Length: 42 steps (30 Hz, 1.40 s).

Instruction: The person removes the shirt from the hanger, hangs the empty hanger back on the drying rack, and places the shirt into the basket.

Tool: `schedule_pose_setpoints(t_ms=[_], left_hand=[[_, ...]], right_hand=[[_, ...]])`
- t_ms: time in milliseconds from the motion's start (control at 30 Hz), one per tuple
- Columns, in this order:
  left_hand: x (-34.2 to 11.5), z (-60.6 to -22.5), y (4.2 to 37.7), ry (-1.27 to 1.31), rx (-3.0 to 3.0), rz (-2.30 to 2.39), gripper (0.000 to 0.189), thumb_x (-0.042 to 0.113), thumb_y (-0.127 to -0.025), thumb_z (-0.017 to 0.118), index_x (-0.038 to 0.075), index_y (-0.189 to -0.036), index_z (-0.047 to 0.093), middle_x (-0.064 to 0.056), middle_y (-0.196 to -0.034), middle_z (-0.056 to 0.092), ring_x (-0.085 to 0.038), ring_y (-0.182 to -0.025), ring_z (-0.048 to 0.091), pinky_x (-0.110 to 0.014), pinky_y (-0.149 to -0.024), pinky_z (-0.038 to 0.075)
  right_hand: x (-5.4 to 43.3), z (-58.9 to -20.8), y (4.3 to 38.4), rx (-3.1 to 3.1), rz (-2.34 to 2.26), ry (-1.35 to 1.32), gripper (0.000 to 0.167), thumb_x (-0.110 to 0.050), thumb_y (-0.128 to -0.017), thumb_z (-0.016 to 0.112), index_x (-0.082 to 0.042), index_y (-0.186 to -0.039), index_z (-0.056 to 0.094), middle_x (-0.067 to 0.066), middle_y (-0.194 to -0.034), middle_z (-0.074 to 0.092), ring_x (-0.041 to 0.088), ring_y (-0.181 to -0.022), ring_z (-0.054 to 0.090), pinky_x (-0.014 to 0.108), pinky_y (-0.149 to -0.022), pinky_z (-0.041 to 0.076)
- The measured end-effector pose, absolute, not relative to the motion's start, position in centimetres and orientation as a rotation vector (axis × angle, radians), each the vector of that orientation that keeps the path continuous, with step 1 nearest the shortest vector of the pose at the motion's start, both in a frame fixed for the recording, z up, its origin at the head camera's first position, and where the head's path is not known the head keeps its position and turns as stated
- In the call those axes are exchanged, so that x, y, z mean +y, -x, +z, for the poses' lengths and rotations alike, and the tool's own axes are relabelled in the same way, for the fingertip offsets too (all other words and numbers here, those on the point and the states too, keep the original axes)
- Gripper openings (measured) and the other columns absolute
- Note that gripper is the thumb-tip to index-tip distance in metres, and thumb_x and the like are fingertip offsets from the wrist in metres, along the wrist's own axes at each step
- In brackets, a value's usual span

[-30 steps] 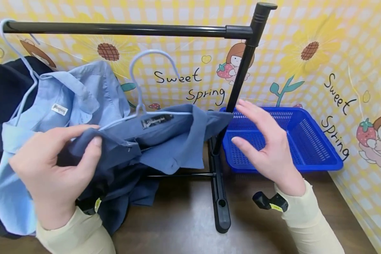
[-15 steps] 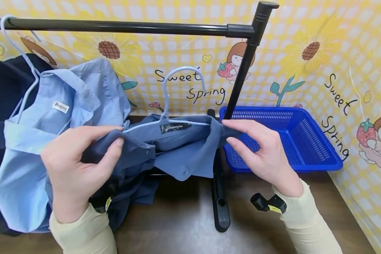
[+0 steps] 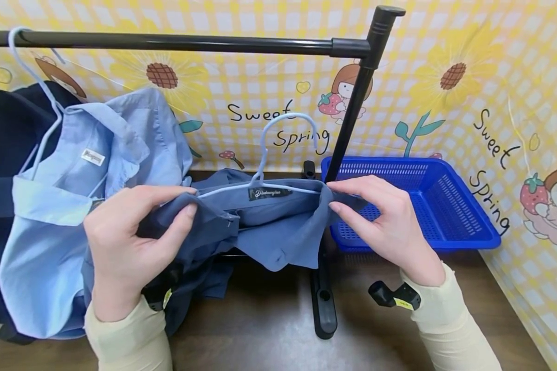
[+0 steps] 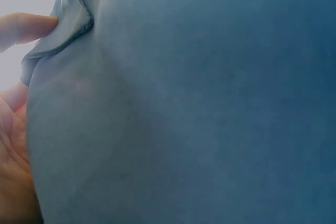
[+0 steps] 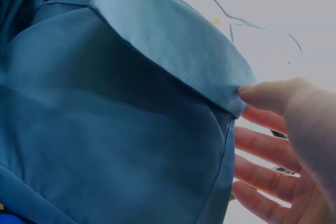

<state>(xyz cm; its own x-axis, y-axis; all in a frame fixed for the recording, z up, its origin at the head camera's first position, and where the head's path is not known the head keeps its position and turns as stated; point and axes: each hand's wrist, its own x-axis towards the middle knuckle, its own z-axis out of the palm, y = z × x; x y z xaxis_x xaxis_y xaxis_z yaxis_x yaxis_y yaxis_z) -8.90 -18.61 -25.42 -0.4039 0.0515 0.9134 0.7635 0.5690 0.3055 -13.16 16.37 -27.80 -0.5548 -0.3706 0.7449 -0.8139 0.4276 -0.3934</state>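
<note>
Head: left hand pinches dark blue shirt at neckline, thumb against forefinger; right hand pinches opposite side likewise. Pale blue hanger inside neckline, between both hands' fingertips, hook up. Blue basket behind right fingers.

Left wrist: fingertip on folded cloth; shirt spreads beside fingers.

Right wrist: thumb on collar, forefinger behind.

I am losing the ends of the pale-blue plastic hanger inside the slate-blue cloth shirt; the right hand is hiding part of a blue perforated plastic basket. The head view's left edge is cropping the black tubular rail — and a white rectangular label is looking unreadably small.
</note>
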Motion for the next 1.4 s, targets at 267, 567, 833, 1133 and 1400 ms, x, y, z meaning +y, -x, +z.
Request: schedule_pose_setpoints(t_ms=[267,567,833,1133,1400], left_hand=[[-18.4,-25.5,9.0,0.668,-1.844,-0.925,0.03,0.031,-0.089,0.074,0.003,-0.092,0.081,-0.009,-0.085,0.075,-0.02,-0.076,0.065,-0.018,-0.079,0.045],[-18.4,-25.7,9.3,0.673,-1.832,-0.947,0.021,0.023,-0.086,0.078,0.004,-0.094,0.081,-0.009,-0.086,0.075,-0.019,-0.076,0.066,-0.019,-0.079,0.046],[-17.5,-25.5,9.6,0.677,-1.847,-0.97,0.033,0.032,-0.092,0.074,0.0,-0.095,0.079,-0.012,-0.086,0.074,-0.015,-0.073,0.06,-0.02,-0.073,0.04],[-17.4,-26.2,10.3,0.732,-1.923,-1.003,0.019,0.015,-0.087,0.08,0.003,-0.102,0.079,-0.007,-0.094,0.075,-0.011,-0.083,0.064,-0.02,-0.078,0.046],[-16.5,-27.1,11.0,0.782,-2.009,-0.92,0.022,0.004,-0.083,0.082,0.005,-0.104,0.078,-0.003,-0.093,0.075,-0.013,-0.075,0.059,-0.023,-0.065,0.041]], right_hand=[[16.7,-28.0,13.2,-2.151,1.015,-0.982,0.042,-0.001,-0.081,0.084,-0.01,-0.121,0.075,-0.002,-0.117,0.073,0.017,-0.108,0.066,0.029,-0.095,0.05],[16.9,-28.2,13.6,-2.17,1.035,-0.988,0.043,0.0,-0.084,0.081,-0.011,-0.124,0.074,-0.003,-0.12,0.071,0.016,-0.11,0.066,0.03,-0.096,0.049],[16.9,-28.4,13.8,-2.17,1.167,-0.974,0.039,0.005,-0.082,0.082,-0.009,-0.118,0.076,-0.005,-0.112,0.073,0.016,-0.101,0.067,0.029,-0.089,0.052],[16.8,-27.9,13.1,-2.083,1.256,-0.9,0.033,0.012,-0.079,0.081,-0.006,-0.107,0.079,-0.002,-0.099,0.074,0.017,-0.089,0.067,0.027,-0.077,0.052],[17.0,-27.9,13.1,-2.071,1.237,-0.889,0.032,0.013,-0.078,0.081,-0.005,-0.105,0.08,-0.002,-0.097,0.074,0.016,-0.087,0.066,0.025,-0.075,0.051]])
